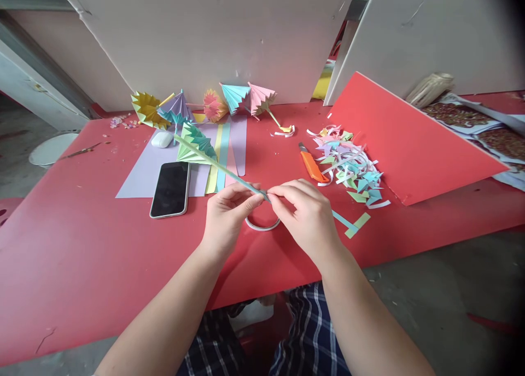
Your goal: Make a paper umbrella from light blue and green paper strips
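Between my hands runs a thin rolled paper stick (225, 170), pale green at the far end and blue near my fingers, slanting up to the left. My left hand (229, 214) pinches it close to its near end. The fingers of my right hand (307, 214) are closed on the tip of the same stick. A pleated green paper umbrella (198, 140) shows behind the stick's upper part; whether it is fixed to the stick I cannot tell. Below my fingers a white ring, like a roll of tape (262, 228), lies partly hidden.
Several folded paper umbrellas (235, 98) stand at the back by the wall. Sheets of coloured paper (139, 173), a phone (170, 190) and a white mouse (162, 139) lie left. An orange cutter (313, 166), paper scraps (356, 168) and a leaning red board (414, 146) are right.
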A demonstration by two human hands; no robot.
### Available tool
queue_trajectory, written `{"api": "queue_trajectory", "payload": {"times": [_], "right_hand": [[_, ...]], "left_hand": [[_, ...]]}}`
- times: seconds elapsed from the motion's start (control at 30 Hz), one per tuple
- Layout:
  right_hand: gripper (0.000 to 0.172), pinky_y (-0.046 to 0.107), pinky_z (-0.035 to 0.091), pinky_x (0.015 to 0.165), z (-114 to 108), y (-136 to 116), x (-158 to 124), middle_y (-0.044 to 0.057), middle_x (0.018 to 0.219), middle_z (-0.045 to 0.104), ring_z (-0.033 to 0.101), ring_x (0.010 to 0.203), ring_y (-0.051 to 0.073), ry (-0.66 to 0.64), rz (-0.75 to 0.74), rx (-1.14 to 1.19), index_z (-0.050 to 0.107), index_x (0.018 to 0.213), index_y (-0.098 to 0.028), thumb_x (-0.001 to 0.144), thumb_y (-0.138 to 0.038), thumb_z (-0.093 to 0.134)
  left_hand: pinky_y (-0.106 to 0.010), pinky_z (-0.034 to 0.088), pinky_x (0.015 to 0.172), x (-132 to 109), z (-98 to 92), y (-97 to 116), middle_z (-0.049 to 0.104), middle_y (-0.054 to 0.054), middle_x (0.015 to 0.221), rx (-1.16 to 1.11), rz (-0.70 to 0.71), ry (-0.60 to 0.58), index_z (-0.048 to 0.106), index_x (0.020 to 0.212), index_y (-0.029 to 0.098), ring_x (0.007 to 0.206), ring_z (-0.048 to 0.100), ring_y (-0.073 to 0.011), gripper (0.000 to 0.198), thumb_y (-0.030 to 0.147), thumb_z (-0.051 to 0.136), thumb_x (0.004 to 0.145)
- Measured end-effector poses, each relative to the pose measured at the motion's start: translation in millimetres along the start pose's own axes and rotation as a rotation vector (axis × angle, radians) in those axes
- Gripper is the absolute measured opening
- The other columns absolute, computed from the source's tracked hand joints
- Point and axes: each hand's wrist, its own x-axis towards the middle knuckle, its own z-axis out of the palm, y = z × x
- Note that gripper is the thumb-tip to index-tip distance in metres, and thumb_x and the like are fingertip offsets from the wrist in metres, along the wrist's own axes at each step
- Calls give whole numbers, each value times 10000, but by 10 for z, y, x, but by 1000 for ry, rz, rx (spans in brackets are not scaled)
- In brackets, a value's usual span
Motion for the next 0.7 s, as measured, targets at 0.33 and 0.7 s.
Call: {"api": "queue_trajectory", "payload": {"times": [0.33,0.7], "right_hand": [[116,258,442,608,-47,-31,10,25,716,616,549,681,139,-52,136,135,591,785,-182,816,-176,479],[88,253,432,598,-44,-35,22,10,689,579,534,676,130,-56,193,195,545,746,-185,798,-166,477]], "left_hand": [[-222,509,717,-6,9,-2,658,26,792,12,25,-2,671,763,230,736,615,-101,145,118,677,673],[-220,504,686,-10,0,-11,639,20,799,-16,-13,0,662,740,215,681,598,-85,114,136,689,663]]}}
